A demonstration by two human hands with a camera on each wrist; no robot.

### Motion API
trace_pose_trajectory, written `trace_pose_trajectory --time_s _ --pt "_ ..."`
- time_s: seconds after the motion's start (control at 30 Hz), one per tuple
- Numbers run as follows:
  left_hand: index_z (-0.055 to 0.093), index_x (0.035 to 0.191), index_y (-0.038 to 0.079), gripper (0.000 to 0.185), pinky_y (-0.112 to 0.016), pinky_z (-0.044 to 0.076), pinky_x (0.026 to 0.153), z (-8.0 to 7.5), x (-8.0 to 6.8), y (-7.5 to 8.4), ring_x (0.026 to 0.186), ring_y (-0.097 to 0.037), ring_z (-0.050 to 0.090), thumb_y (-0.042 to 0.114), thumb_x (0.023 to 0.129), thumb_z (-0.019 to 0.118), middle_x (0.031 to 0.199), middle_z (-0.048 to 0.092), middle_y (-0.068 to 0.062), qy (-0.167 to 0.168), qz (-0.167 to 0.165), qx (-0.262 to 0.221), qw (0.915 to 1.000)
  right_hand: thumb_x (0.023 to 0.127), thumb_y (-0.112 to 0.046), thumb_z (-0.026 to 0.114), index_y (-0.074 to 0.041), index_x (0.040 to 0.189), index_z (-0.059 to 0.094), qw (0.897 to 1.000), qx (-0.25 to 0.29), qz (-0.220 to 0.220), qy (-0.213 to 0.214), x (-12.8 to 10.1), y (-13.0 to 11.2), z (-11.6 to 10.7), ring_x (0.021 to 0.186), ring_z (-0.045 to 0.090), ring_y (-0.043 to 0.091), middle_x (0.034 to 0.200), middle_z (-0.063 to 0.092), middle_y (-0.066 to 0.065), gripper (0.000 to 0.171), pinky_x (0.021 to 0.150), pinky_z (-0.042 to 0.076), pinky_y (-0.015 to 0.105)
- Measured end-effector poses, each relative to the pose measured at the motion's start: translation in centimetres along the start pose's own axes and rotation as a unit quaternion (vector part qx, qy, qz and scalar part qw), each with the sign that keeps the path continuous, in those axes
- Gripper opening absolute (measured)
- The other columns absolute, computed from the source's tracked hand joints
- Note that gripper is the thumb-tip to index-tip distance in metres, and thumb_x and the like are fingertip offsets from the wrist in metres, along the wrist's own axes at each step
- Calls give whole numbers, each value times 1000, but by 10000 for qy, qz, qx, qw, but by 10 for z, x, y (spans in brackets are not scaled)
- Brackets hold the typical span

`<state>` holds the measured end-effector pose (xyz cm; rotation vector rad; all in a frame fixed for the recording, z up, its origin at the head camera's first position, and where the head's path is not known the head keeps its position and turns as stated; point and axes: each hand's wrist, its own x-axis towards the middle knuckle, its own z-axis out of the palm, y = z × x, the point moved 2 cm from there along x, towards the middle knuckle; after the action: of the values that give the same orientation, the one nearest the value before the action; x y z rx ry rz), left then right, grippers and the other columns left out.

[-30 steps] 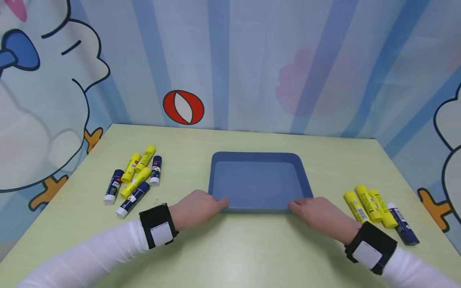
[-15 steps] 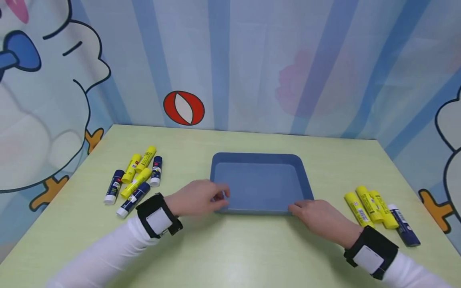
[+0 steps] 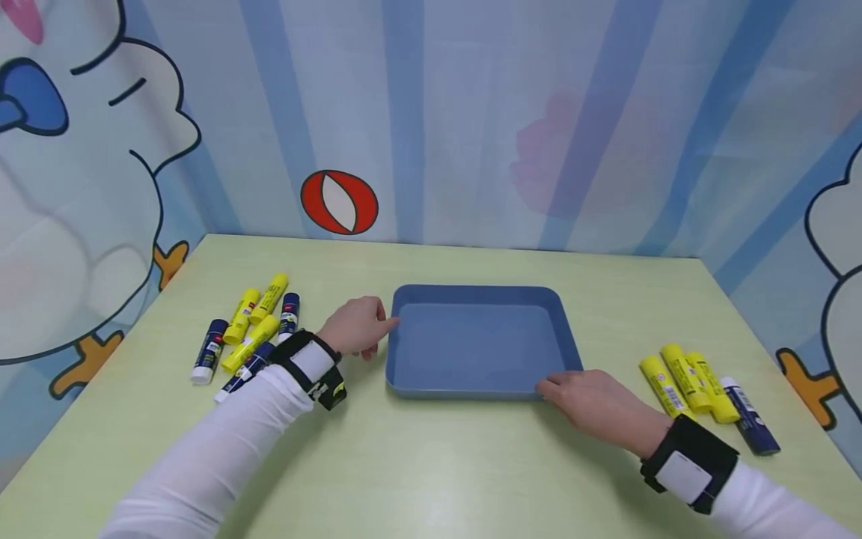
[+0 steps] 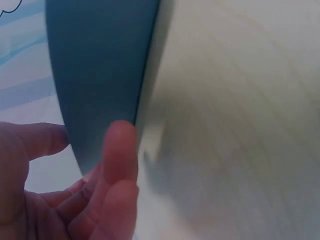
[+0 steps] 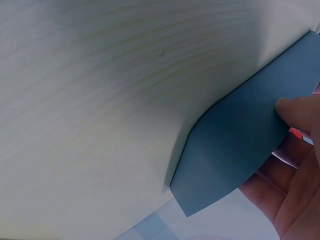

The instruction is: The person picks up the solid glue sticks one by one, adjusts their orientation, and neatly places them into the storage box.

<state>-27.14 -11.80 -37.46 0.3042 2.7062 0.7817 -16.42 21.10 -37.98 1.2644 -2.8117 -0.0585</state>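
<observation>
A shallow blue-grey rectangular tray (image 3: 481, 348) lies on the table with nothing in it. At its left side, my left hand (image 3: 355, 326) has the thumb at the rim and the fingers (image 4: 120, 150) against the outer wall, pinching the edge. My right hand (image 3: 599, 404) grips the tray's near right corner. In the right wrist view its thumb (image 5: 292, 111) presses the outer wall while the other fingers reach over the rim, their tips partly hidden.
Yellow glue sticks (image 3: 251, 344) and navy ones (image 3: 210, 350) lie in a loose group on the left of the table. Several more, yellow (image 3: 687, 378) and navy (image 3: 750, 419), lie beyond the right hand. A printed curtain (image 3: 465, 127) hangs behind the table (image 3: 431, 464).
My left hand has let go of the tray's near left corner and moved up along to its left side. The right hand stays at the near right corner; the tray has hardly moved.
</observation>
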Motion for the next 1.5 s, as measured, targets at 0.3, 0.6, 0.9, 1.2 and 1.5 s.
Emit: trace_pose_trajectory --time_s 0.3,0.6,0.9,1.2,1.5 --pt "60 70 4 34 -26 43 42 15 5 -1 43 -18 59 21 99 54 53 61 -4 -92 338 -124 9993 89 -3 67 -10 88 58 10000 -14 37 -55 -3 -1 -1 57 47 8 70 54 -2 12 49 40 24" --pt "57 58 6 39 -25 39 42 21 10 -8 41 -18 58 17 95 57 46 57 -1 269 523 114 9982 89 -8 69 -9 95 62 9994 254 -19 232 -1 0 -4 59 51 7 75 57 -3 9 52 44 24" --pt "56 52 6 43 -25 37 41 18 2 -4 38 -16 56 14 94 58 42 54 0 448 594 271 9969 87 -19 72 -7 114 64 9897 448 612 1215 -20 19 -36 68 62 11 93 67 3 30 59 51 28" --pt "57 51 7 44 -24 35 40 20 4 0 38 -16 56 14 94 58 43 54 0 409 697 304 9963 93 -26 65 0 121 59 9562 279 2855 584 -87 73 -56 84 66 33 100 68 19 39 52 50 35" --pt "57 51 7 44 -23 33 40 17 0 1 40 -18 58 14 95 57 42 54 0 350 633 343 9968 94 -22 61 18 114 51 9084 513 4107 -594 -145 120 -36 63 60 31 90 62 30 46 52 50 43"
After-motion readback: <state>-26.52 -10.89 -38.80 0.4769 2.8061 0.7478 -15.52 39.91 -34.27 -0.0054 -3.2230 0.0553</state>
